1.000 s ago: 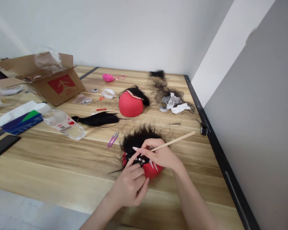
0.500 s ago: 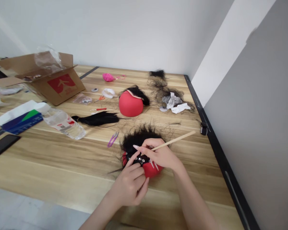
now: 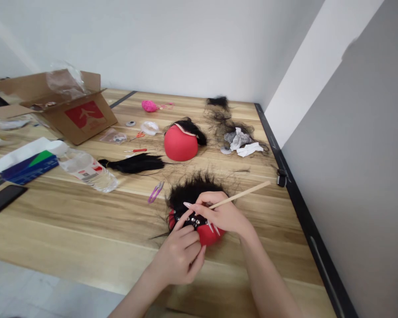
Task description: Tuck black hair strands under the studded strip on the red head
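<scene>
A red dome-shaped form point(image 3: 209, 235) lies on the table before me, with short black hair point(image 3: 194, 190) over its far side. Shiny round studs point(image 3: 193, 221) sit on a dark band across it. My left hand point(image 3: 182, 251) steadies the form: its index finger presses on the dark band, the other fingers are curled and the thumb is at the near edge. Pinched in my right hand point(image 3: 220, 214) is a thin wooden stick point(image 3: 245, 193), slanting up to the right. The stick's working tip is hidden by my fingers, which rest over the form.
Behind stands another red dome point(image 3: 181, 143) with black hair. Purple thread snips point(image 3: 155, 192), a black hair bundle point(image 3: 135, 164), a water bottle point(image 3: 88, 170) and an open cardboard box point(image 3: 76, 112) are to the left. Crumpled tissue point(image 3: 239, 139) lies among loose hair at the right.
</scene>
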Demonstrator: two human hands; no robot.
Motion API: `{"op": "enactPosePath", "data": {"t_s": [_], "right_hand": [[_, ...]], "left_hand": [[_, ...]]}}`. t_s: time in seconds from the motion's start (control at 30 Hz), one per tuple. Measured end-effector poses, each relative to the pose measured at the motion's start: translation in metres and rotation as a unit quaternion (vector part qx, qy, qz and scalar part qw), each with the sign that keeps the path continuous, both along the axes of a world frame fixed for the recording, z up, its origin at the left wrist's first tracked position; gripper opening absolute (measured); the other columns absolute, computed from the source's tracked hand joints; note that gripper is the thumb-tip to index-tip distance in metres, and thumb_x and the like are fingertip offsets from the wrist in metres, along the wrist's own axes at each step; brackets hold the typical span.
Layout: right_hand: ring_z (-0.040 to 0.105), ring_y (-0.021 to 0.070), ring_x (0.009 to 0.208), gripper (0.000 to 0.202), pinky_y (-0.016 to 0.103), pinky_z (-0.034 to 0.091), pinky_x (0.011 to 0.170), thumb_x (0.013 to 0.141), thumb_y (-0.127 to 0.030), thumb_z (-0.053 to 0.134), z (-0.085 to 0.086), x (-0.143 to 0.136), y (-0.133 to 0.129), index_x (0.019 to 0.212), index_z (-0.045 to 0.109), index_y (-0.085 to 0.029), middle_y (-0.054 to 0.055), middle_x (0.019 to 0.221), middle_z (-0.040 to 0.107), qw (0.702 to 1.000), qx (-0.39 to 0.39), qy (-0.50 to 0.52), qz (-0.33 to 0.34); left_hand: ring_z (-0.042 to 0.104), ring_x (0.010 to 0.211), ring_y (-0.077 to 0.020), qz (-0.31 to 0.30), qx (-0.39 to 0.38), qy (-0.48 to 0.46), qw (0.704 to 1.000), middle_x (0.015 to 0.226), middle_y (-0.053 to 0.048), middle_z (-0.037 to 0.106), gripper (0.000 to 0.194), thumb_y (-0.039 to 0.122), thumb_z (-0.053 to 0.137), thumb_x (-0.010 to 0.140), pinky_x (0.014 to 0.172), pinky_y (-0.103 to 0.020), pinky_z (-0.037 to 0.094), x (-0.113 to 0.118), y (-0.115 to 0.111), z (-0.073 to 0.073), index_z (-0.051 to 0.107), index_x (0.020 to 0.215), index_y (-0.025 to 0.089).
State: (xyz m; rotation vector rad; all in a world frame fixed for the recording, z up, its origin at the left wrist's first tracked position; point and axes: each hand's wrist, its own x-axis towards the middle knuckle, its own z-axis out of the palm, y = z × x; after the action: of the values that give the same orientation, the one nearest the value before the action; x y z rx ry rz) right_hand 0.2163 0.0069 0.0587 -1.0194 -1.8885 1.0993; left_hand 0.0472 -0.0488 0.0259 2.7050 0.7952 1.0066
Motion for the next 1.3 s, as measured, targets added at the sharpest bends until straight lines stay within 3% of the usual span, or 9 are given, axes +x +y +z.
{"op": "enactPosePath", "data": {"t_s": [0.5,1.0,1.3], "right_hand": [[0.043,0.0070,0.048,0.036,0.018,0.033,0.045,0.087,-0.040,0.059,-0.0007,-0.0066,-0.0016,0.062,0.054,-0.016,-0.005,0.053,0.048,0.996,-0.076,0.032,-0.041],[0.045,0.0065,0.044,0.036,0.016,0.034,0.040,0.085,-0.043,0.060,-0.0043,-0.0083,-0.0021,0.064,0.062,-0.014,-0.003,0.051,0.054,0.987,-0.129,0.058,-0.071],[0.047,0.0064,0.038,0.038,0.015,0.034,0.034,0.083,-0.049,0.060,-0.0059,-0.0053,-0.0018,0.068,0.063,-0.015,-0.002,0.051,0.055,0.982,-0.169,0.069,-0.050]], "left_hand": [[0.040,0.058,-0.0115,-0.009,-0.006,-0.002,1.000,0.056,0.002,0.044,0.026,0.007,0.048,0.081,0.108,-0.058,0.037,0.0007,-0.0002,0.0017,0.054,0.057,0.017],[0.040,0.058,-0.0114,-0.005,-0.003,-0.004,1.000,0.056,0.002,0.044,0.026,0.008,0.048,0.081,0.109,-0.056,0.036,0.0002,0.0000,0.0002,0.054,0.058,0.017],[0.042,0.059,-0.0116,-0.001,0.000,-0.013,1.000,0.059,0.002,0.047,0.024,0.007,0.047,0.081,0.106,-0.054,0.040,0.0007,0.0004,0.0030,0.053,0.060,0.017]]}}
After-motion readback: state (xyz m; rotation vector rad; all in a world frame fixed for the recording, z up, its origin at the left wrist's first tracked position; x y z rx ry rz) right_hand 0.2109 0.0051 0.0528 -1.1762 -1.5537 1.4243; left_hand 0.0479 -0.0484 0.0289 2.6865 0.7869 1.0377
